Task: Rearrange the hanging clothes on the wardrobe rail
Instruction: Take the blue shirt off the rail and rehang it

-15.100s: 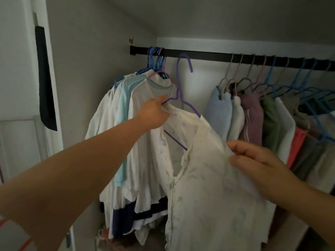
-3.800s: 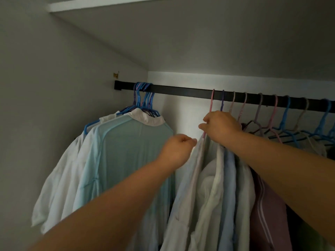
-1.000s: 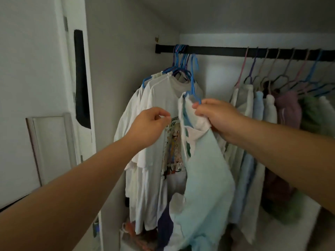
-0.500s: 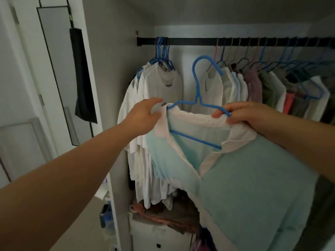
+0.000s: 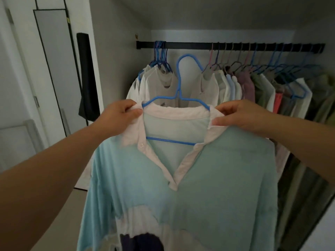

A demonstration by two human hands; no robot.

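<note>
Shirt [image 5: 208, 178] now squared up, L hand [image 5: 117, 116] & R hand [image 5: 241, 115] pinching collar.

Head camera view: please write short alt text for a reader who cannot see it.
Two hands, left and right, hold a light blue polo shirt by its white collar, on a blue hanger off the black wardrobe rail. Behind, other clothes hang in two groups.

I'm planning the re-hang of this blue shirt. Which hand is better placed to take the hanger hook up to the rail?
Probably the right hand. Both hands grip the shirt at its collar, but the hanger hook opens rightward and the rail has a free gap just above. The left hand can steady the collar.
</note>
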